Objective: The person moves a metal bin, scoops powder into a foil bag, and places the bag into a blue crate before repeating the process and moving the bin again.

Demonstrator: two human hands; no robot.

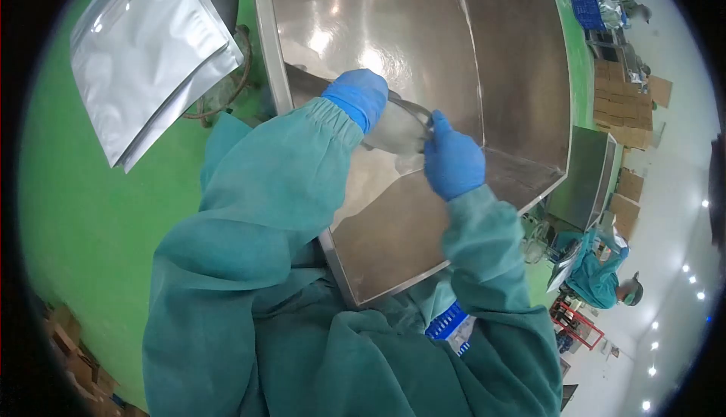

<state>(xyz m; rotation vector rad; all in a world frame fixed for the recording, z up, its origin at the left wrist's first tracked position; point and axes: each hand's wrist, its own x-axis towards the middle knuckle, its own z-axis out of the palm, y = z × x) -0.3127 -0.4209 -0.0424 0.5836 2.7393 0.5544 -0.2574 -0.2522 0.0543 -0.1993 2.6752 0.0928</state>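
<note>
A silver-grey bag (401, 128) is held over a stainless steel bin (522, 62), with what looks like its open rim toward the right. My left hand (357, 98), in a blue glove, is closed on the bag's upper left part. My right hand (454, 158), also blue-gloved, grips the bag's right edge, one finger pointing up along it. Part of the bag is hidden behind my left hand and sleeve. Pale material (367, 182) lies on the bin's bottom below the bag.
Flat silver pouches (151, 54) lie on a round seat at the upper left, above green floor (83, 220). A co-worker (597, 277) in teal is at the right, near a metal bin (582, 179). Cardboard boxes (620, 103) and blue crates (584, 3) stand farther off.
</note>
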